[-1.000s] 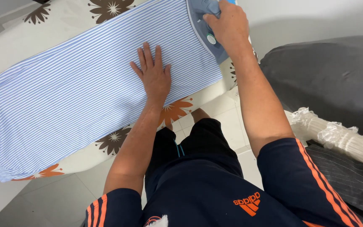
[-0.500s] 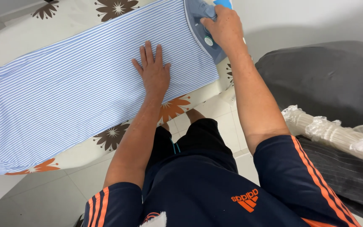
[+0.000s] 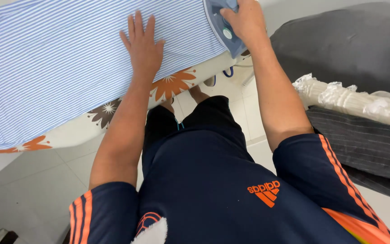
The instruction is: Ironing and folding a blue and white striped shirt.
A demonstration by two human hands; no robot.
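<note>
Change since half a second ago: striped shirt [image 3: 68,68] and both hands sit nearer the frame's top; grip and pose unchanged.
Left hand [image 3: 143,45]: fingers spread flat, pressing the blue-and-white cotton, holding nothing.
Right hand [image 3: 244,20]: fingers curled round the handle of the blue steam iron [image 3: 222,29], at the shirt's right edge.
Ironing board [image 3: 113,113]: white padded cover, orange and brown flowers.
Floor [image 3: 37,180]: pale tiles.
Right: dark cushion [image 3: 339,49], plastic-wrapped bundle [image 3: 353,99].
</note>
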